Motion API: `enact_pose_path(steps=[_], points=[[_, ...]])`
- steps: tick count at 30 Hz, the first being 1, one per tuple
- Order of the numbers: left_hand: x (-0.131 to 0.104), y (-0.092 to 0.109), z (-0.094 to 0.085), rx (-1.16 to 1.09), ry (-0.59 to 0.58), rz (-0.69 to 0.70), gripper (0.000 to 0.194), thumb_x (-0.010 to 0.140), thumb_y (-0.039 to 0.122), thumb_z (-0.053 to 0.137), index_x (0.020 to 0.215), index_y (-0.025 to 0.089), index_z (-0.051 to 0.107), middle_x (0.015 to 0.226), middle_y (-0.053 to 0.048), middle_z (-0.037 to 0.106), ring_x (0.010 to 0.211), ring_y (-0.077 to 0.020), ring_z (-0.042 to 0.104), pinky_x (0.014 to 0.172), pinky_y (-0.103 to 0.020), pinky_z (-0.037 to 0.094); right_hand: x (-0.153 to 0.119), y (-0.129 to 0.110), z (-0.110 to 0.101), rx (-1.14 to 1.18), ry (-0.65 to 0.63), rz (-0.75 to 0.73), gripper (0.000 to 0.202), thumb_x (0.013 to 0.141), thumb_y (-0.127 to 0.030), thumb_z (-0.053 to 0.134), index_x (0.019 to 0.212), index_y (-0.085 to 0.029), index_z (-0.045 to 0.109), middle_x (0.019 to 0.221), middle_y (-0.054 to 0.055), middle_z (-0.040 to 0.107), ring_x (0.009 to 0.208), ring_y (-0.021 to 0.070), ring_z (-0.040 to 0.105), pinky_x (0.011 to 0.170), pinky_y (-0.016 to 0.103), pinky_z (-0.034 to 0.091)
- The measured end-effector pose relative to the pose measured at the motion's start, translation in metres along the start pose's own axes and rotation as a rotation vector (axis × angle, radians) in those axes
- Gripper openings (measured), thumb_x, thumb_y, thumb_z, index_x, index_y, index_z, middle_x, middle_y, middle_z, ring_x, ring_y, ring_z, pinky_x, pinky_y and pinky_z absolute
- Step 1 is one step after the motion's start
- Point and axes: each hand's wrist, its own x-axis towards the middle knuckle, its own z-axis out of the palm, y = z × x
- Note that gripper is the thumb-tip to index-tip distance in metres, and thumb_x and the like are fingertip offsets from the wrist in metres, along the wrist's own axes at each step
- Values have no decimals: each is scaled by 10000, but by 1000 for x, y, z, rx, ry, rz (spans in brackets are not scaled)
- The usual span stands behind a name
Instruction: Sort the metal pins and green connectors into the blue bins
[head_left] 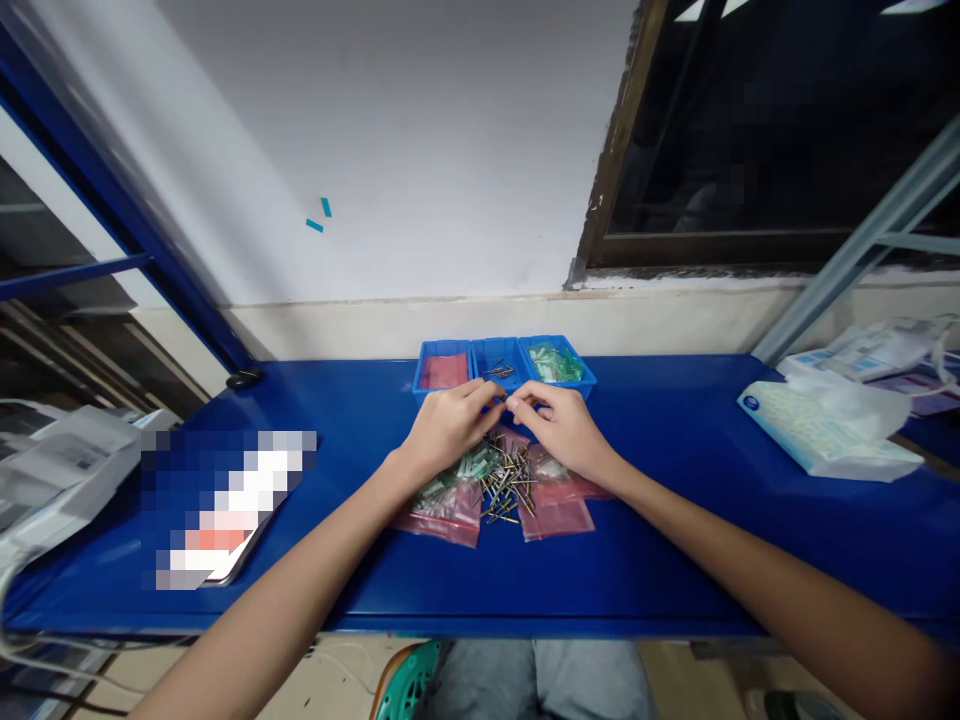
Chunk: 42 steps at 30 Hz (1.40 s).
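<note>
My left hand (454, 422) and my right hand (561, 425) meet in front of the blue bins, fingertips pinched close together. Whatever sits between the fingers is too small to make out. Just below them lies a loose pile of thin metal pins (508, 482), silver and brass-coloured. Left of the pile, a pink plastic bag (454, 530) lies under small clear and green packets (474, 465). More pink bags (556, 520) spread out under and beside my right hand. Behind, the middle blue bin (495, 350) has a few pins in it.
The left bin (424, 368) contains pink bags; the right bin (590, 378) contains green and clear packets. On the blue table (675, 560), a blurred-out phone-like object (240, 510) lies left and a tissue pack (817, 430) right. White packages (67, 470) sit far left.
</note>
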Motion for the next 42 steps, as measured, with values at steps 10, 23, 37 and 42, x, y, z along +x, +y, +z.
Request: enact_pose_path(steps=[10,23,37,42], points=[[4,10,0,-253,146,-46,140,945,259,587,1012,172,674,877,-17,693,678,-98,578,636,-235,461,3,8,6,153,-39,36,92,880,-246,570,893,-193,645,840,24,681,779,158,635,710,305,499],[4,9,2,-337,180,-153,190,942,255,566,1115,179,554,722,45,624,495,-58,467,521,-212,393,2,8,5,231,-97,83,145,896,-323,590,879,-183,627,745,20,647,697,147,612,602,274,454],[1,0,-2,-60,-42,-70,179,944,274,527,1079,179,596,877,-32,709,702,-150,640,605,-275,431,3,12,0,137,-45,76,138,891,-289,584,827,-180,639,686,8,640,643,136,601,625,287,463],[0,-3,2,38,-75,-58,194,989,305,486,1023,183,633,801,-40,695,655,-154,625,562,-277,388,2,5,0,113,-54,54,173,908,-324,576,837,-183,645,718,15,654,677,143,616,651,289,475]])
